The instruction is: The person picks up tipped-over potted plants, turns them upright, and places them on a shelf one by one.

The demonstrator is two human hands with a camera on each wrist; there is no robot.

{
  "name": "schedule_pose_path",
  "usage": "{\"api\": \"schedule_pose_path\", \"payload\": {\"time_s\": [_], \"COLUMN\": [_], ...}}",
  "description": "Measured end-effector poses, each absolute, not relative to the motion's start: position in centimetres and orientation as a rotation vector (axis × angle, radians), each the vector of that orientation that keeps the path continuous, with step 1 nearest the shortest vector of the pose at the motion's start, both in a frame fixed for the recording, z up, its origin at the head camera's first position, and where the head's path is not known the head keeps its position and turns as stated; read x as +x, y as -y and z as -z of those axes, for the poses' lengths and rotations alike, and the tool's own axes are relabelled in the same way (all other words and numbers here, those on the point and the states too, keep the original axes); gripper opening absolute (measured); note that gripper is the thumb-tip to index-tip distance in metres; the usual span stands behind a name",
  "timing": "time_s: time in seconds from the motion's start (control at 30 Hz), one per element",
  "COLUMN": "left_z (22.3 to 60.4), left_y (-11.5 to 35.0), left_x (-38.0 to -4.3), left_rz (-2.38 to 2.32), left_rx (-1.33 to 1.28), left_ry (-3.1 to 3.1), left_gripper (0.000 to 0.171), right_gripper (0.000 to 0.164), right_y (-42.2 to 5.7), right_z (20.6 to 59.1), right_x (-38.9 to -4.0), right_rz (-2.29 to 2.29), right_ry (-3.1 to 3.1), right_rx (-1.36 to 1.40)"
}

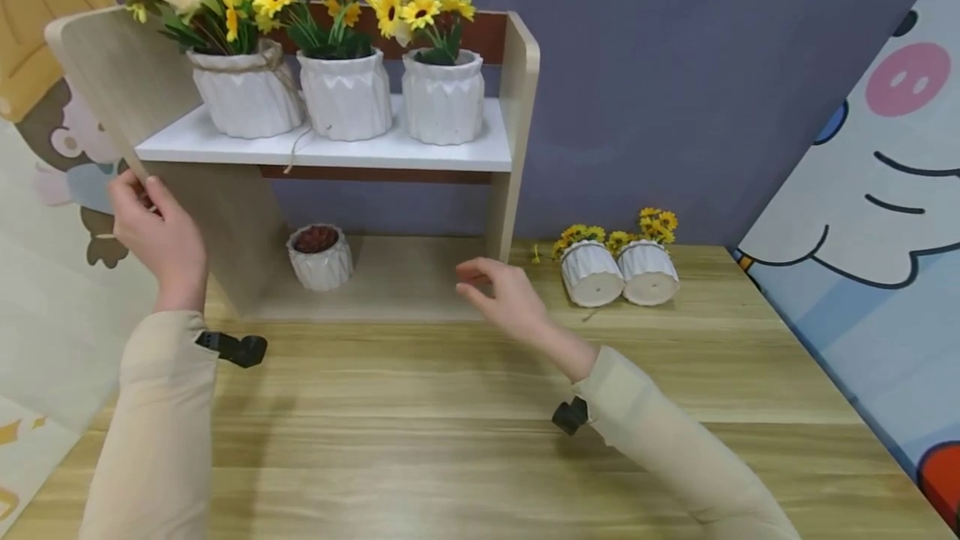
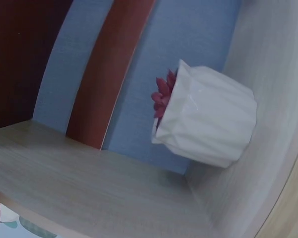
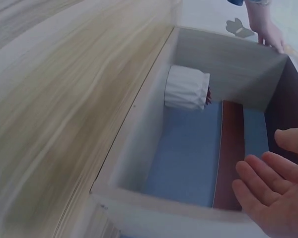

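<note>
A small wooden two-tier shelf (image 1: 322,158) stands on the table against the wall. My left hand (image 1: 161,227) grips the front edge of its left side panel, thumb and fingers on either side. On the lower tier, at the left, a white pot with a dark red succulent (image 1: 322,267) sits upright; it shows large in the left wrist view as a white pot (image 2: 211,116). My right hand (image 1: 506,294) hovers before the lower tier's right end, fingers loosely bent and holding nothing. In the right wrist view the right hand (image 3: 275,191) has its palm showing.
Three white flower pots stand on the upper tier: left pot (image 1: 247,98), middle pot (image 1: 347,98) and right pot (image 1: 444,102). Right of the shelf, two white pots of small yellow flowers, one (image 1: 592,273) beside the other (image 1: 648,273), lie tipped on the wooden table (image 1: 420,440).
</note>
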State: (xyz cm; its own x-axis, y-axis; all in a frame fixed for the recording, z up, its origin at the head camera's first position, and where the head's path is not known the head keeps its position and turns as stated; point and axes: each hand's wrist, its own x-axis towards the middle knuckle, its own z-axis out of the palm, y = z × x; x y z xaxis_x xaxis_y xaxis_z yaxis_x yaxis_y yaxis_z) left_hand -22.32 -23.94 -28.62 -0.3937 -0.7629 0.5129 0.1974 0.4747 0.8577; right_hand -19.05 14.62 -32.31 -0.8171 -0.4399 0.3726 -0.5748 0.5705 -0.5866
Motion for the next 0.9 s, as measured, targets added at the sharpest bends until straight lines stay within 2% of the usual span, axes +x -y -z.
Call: {"api": "schedule_pose_path", "payload": {"time_s": [0.23,0.5,0.7,0.9], "left_z": [28.8,29.2,29.3,29.3], "left_y": [24.3,24.5,24.5,24.5], "left_x": [-22.6,-22.6,-22.4,-22.5], "left_rz": [1.144,1.118,1.078,1.111], "left_rx": [0.590,0.575,0.573,0.584], "left_ry": [1.623,1.624,1.662,1.694], "left_gripper": [0.021,0.022,0.028,0.032], "right_gripper": [0.024,0.020,0.024,0.036], "right_y": [-16.9,-21.2,-24.1,-25.6], "right_z": [32.3,32.3,33.1,34.1], "right_x": [-18.9,-20.2,-22.7,-24.5], "right_rz": [-1.058,-0.905,-0.547,-0.309], "right_ry": [2.587,2.583,2.593,2.634], "right_rx": [0.797,0.561,0.353,0.199]}}
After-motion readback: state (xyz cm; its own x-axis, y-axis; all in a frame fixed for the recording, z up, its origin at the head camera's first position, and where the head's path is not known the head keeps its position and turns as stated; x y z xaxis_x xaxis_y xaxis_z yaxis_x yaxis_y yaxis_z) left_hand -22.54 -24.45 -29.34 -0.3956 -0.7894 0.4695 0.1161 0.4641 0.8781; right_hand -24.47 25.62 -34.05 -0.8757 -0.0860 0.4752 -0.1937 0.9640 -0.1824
